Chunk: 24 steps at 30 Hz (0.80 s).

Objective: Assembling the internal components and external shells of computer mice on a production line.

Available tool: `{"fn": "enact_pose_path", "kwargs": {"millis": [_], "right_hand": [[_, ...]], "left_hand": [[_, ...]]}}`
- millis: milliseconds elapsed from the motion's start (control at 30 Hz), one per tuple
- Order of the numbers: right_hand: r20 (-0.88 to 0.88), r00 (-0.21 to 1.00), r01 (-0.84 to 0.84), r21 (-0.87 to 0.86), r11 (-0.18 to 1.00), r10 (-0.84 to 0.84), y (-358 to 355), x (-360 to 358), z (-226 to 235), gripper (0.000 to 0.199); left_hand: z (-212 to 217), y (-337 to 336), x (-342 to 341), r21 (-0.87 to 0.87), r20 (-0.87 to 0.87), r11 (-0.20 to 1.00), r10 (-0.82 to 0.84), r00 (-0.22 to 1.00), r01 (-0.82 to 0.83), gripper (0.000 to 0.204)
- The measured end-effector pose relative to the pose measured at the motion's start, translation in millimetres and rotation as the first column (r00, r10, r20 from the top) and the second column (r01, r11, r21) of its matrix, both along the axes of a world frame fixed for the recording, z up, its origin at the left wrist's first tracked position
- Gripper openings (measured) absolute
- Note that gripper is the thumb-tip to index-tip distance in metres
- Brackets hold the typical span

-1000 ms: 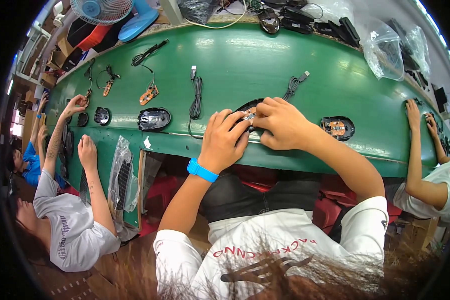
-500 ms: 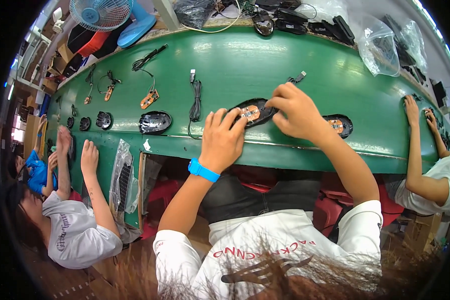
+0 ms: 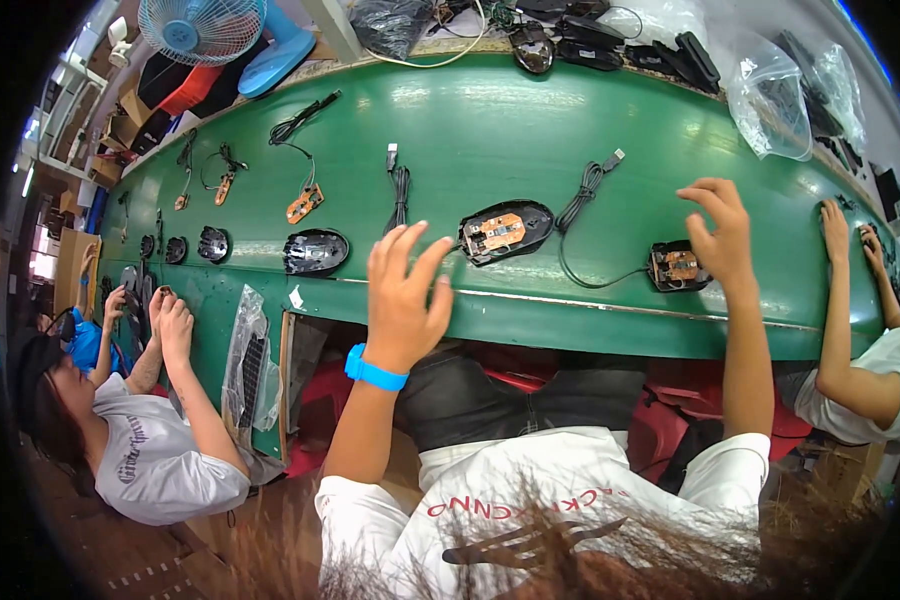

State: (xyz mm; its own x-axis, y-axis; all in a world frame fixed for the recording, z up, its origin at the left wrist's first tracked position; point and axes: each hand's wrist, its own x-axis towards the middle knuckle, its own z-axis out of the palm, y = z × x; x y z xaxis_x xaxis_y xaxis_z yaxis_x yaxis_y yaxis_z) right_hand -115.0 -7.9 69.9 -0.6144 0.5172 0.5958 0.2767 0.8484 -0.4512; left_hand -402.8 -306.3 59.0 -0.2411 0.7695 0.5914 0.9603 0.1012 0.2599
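In front of me on the green work surface lies a black computer mouse base (image 3: pixel 541 219) with an orange circuit board (image 3: pixel 497 233) seated in it. My left hand (image 3: pixel 405 290), with a blue watch on its wrist, hovers just left of that mouse base, fingers spread and holding nothing. Farther right sits a second mouse base (image 3: pixel 658 279), also carrying an orange board (image 3: pixel 679 265). Over its right end hangs my right hand (image 3: pixel 720 235), fingers apart and curled a little, nothing in them. A bundled black cable (image 3: pixel 586 190) with a USB plug runs to the second mouse base.
Another bundled cable (image 3: pixel 401 197) lies behind my left hand. To the left rest a black mouse shell (image 3: pixel 316 251) and a board with a cable (image 3: pixel 305 204). Plastic bags (image 3: pixel 767 110) and black parts line the far edge. Co-workers sit at both sides; a fan (image 3: pixel 202 28) stands far left.
Both hands have come off the middle mouse base: the left drew back leftward, the right swung over to the right-hand mouse base. The left co-worker's hands moved together.
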Motion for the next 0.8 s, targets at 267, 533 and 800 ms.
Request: {"fn": "enact_pose_path", "kwargs": {"millis": [267,533,800], "right_hand": [[-0.061,0.875,0.484,0.136,0.864,-0.480,153,84,-27,0.033],[-0.122,0.771,0.595,0.487,0.639,-0.625,272,97,-70,0.038],[0.173,0.801,0.513,0.295,0.806,-0.573,281,91,-91,0.039]], "left_hand": [[-30,-13,-13,0.202,0.060,0.958,0.197,0.979,-0.205,0.035],[-33,-10,-5,0.250,0.094,0.909,0.321,0.942,-0.335,0.033],[-35,-13,-5,0.238,0.106,0.887,0.381,0.919,-0.395,0.018]]}}
